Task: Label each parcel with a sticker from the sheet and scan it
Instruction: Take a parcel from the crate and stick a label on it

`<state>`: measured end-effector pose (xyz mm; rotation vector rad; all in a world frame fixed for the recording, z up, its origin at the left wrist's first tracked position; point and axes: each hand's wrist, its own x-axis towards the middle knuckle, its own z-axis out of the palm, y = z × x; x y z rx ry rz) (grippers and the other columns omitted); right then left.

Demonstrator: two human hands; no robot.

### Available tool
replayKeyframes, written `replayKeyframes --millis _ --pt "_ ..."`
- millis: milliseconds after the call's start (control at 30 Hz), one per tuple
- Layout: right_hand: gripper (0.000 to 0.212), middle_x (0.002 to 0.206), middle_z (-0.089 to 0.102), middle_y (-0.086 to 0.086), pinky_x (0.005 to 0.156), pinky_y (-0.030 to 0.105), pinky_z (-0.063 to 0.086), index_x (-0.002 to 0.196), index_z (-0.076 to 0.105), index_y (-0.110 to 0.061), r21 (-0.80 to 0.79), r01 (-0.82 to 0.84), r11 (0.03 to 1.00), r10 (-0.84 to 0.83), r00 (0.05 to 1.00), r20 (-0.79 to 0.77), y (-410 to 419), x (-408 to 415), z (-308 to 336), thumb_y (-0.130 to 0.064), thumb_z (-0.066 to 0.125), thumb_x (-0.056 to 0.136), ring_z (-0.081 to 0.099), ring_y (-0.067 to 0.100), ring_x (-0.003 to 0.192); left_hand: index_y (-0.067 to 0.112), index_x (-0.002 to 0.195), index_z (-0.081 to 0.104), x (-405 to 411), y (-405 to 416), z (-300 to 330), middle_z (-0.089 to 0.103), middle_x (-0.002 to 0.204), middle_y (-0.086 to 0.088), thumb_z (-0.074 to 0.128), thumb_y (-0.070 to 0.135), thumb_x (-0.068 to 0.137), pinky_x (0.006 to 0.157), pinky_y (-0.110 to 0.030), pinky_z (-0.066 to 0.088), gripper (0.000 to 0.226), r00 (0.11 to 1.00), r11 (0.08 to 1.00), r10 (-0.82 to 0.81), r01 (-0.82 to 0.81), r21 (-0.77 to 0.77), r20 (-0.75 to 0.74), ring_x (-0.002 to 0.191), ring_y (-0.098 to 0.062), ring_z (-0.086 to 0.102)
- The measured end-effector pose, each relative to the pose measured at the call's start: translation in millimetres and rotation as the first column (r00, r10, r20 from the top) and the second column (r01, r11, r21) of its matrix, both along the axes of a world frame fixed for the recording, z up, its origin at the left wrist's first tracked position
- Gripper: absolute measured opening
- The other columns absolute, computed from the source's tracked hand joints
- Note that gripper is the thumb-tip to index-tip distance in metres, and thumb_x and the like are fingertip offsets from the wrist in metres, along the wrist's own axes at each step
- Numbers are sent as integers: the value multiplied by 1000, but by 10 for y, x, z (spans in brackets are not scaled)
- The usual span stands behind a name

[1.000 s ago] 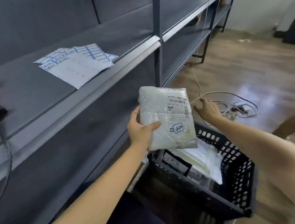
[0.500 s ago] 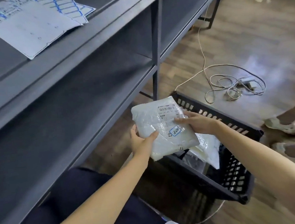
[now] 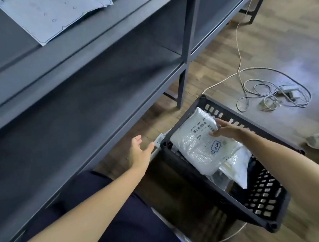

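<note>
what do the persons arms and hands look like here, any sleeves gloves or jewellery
Both forearms are bare, with no sleeves over them. The left hand and the right hand wear no gloves, and no rings, watch or bracelet show. A pale edge at the far right of the frame near the right upper arm may be a short sleeve; it is too cropped to tell.

The parcel (image 3: 200,146) is white bubble-textured plastic, slightly glossy, with a paper barcode label (image 3: 203,126); the crate (image 3: 264,200) is black perforated plastic, matt; the shelves (image 3: 85,56) are dark grey matt metal; the sticker sheets (image 3: 51,13) are smooth paper; the floor (image 3: 291,39) is wood-grain with a soft sheen.
</note>
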<state>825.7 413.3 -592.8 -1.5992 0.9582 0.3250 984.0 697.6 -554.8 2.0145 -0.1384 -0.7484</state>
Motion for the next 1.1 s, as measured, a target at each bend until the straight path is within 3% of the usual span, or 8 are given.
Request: replayKeyframes --millis 133,200,267,333,467,633,900,1100 --pt "53 135 49 14 94 40 49 137 45 -13 -379 -244 893 165 959 -229 27 155 -147 -8 64 88 51 32 119 19 138 42 84 16 -24 44 144 0 63 23 90 107 -34 31 52 998 998 -47 44 54 49 132 -19 40" --pt "56 136 46 16 98 39 45 140 40 -16 -457 -271 847 156 949 -272 144 181 -282 -12 62 89 47 31 121 20 138 42 116 4 -43 43 145 0 62 24 91 106 -35 31 51 995 995 -71 66 81 64 133 -19 39" --pt "50 131 46 19 100 45 43 136 43 -22 -486 -235 842 134 963 -233 301 212 -425 -10 56 89 44 32 119 21 138 42 132 -1 -65 43 145 1 62 26 91 106 -35 32 51 994 992 -81 74 98 68 133 -19 39" --pt "49 130 44 16 101 50 42 136 42 -29 -424 -198 884 112 969 -219 374 223 -497 -22 58 89 42 33 119 21 137 42 139 5 -96 43 145 1 62 27 91 104 -33 32 50 993 990 -89 80 116 76 133 -19 39" --pt "81 133 35 10 101 48 35 141 33 -35 -309 -262 914 173 942 -287 360 225 -507 -57 73 74 33 31 125 21 136 42 151 15 -144 42 146 1 60 27 92 102 -33 33 49 989 982 -121 106 158 86 133 -20 39" --pt "70 126 47 15 95 47 46 134 44 -24 -530 -202 823 76 965 -250 372 337 -534 -44 76 75 51 32 108 23 137 40 139 40 -132 41 146 3 58 29 93 104 -36 34 48 976 965 -188 163 205 107 133 -21 39" --pt "76 134 38 19 110 51 28 141 29 -18 -636 -319 702 66 919 -389 626 395 -567 -44 70 81 34 35 128 23 140 37 176 76 -86 38 148 1 55 27 95 110 -39 30 49 946 942 -277 233 243 166 136 -21 34" --pt "80 150 22 18 117 55 14 145 27 -12 -615 -311 725 47 912 -407 609 470 -424 -39 69 82 16 35 142 21 147 30 202 -13 -86 30 154 0 50 34 96 119 -36 15 56 739 770 -594 408 490 318 143 -18 23"
